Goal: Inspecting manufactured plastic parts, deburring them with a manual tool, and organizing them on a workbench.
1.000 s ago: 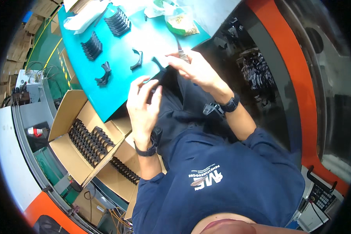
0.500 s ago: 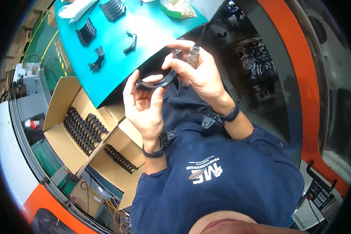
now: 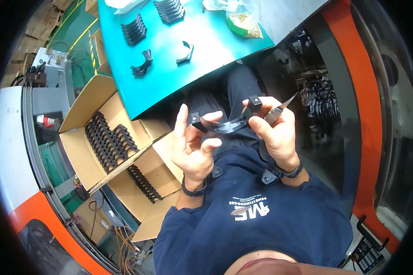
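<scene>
Between my two hands I hold a black half-ring bracket (image 3: 229, 126), its curve sagging toward me and its block ends raised. My left hand (image 3: 193, 158) supports the left end among its fingers, with the thumb apart from the part. My right hand (image 3: 280, 137) pinches the right end between thumb and fingers. Tucked in that same hand is a small knife (image 3: 274, 114), its pointed blade sticking out to the upper right, away from the bracket. Two similar loose brackets, one dark (image 3: 142, 63) and one shiny (image 3: 185, 52), lie on the green tabletop (image 3: 156, 85).
Stacked brackets (image 3: 134, 30) and another stack (image 3: 169, 11) sit farther back, near a bag of small golden pieces (image 3: 245, 25). An open cardboard box (image 3: 80, 153) with rows of brackets stands at the left. An orange machine frame (image 3: 369, 114) rises on the right.
Both hands and the bracket have shifted lower and to the right in view, as the whole scene moved. The bracket is now turned with its end faces showing. The knife blade is now visible.
</scene>
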`<control>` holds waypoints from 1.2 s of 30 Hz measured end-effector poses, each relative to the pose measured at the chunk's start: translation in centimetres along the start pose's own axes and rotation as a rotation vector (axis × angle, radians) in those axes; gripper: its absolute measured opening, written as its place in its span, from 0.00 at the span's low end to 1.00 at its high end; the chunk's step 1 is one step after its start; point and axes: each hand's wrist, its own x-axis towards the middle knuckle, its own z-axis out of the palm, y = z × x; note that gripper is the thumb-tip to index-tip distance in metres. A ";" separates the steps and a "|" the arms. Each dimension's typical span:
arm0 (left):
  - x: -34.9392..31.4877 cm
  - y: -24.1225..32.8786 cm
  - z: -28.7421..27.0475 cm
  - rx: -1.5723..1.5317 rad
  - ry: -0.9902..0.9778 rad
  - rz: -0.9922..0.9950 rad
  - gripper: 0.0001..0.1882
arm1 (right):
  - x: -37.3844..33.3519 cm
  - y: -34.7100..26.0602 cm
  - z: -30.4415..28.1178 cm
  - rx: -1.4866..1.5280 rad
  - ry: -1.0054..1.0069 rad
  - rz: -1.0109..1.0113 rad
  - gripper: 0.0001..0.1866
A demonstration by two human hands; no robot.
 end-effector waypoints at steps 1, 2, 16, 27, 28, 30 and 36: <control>-0.1 0.0 0.0 0.012 -0.003 -0.009 0.50 | -0.1 -0.1 0.0 0.008 0.004 -0.002 0.17; -0.1 0.0 -0.1 0.011 -0.015 -0.023 0.50 | -0.2 -0.2 0.0 0.013 -0.002 0.013 0.17; 0.5 -0.9 -0.2 0.182 -0.109 0.102 0.29 | 0.8 1.1 -0.4 0.215 -0.120 0.023 0.25; 1.3 -1.0 1.2 0.276 0.036 0.007 0.19 | 0.0 0.5 0.3 0.042 -0.068 0.045 0.20; 1.3 -1.3 1.2 0.248 0.060 -0.004 0.18 | 0.0 0.5 0.3 0.053 -0.094 0.035 0.22; 1.2 -1.2 1.3 0.160 0.063 -0.067 0.15 | 0.0 0.6 0.2 0.074 -0.145 0.016 0.26; 2.2 -2.5 0.3 -0.114 -0.153 -0.102 0.14 | 0.8 -0.3 -0.3 0.250 -0.213 0.381 0.17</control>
